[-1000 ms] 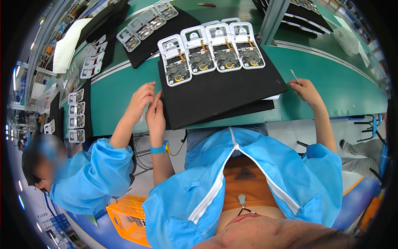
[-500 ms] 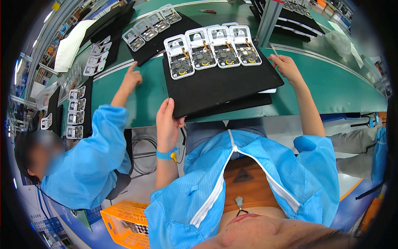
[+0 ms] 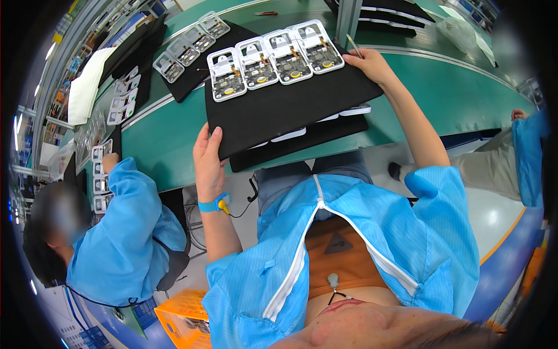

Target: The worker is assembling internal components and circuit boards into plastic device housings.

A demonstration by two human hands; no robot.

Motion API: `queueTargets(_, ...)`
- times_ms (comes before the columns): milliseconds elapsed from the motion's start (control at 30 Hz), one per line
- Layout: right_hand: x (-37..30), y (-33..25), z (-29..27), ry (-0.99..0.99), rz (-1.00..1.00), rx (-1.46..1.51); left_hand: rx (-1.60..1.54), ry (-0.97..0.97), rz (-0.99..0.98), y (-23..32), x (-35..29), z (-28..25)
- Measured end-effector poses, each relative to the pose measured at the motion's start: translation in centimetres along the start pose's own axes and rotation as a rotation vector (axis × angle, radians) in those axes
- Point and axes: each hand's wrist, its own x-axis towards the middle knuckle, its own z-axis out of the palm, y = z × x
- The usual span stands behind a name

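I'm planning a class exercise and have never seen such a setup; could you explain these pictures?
There is no machine: a head-worn camera looks down, its fisheye lens bending straight edges. The person's left hand holds the near-left corner of a black board; the right hand holds its right edge, a thin stick between the fingers. Four white cases with circuit boards lie on that board. Beneath shows another black board at the near edge of the green table.
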Motion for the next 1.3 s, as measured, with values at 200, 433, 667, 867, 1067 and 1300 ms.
queueTargets(200, -0.6, 0.9, 0.6, 0.090, -0.116, 0.050, 0.047, -0.040, 0.075, -0.9, 0.1, -1.7)
queueTargets(433, -0.4, 1.6, 1.3, 0.069, -0.092, 0.226, 0.103, -0.079, 0.076, -1.3, 1.1, -2.3)
queueTargets(667, 0.6, 2.8, 2.0, 0.132, -0.084, 0.098, 0.091, -0.070, 0.053, -2.0, 0.9, -1.7)
queueTargets(867, 1.7, 4.8, 2.4, 0.124, -0.173, 0.052, 0.061, -0.063, 0.171, -3.5, 1.2, -1.9)
queueTargets(1067, 1.9, 6.4, 1.6, 0.117, -0.161, 0.105, 0.060, -0.150, 0.256, -5.0, 1.7, -1.7)
queueTargets(1300, 3.8, 8.1, 1.2, 0.002, -0.138, 0.212, -0.096, -0.060, 0.160, -4.4, 0.3, 0.1)
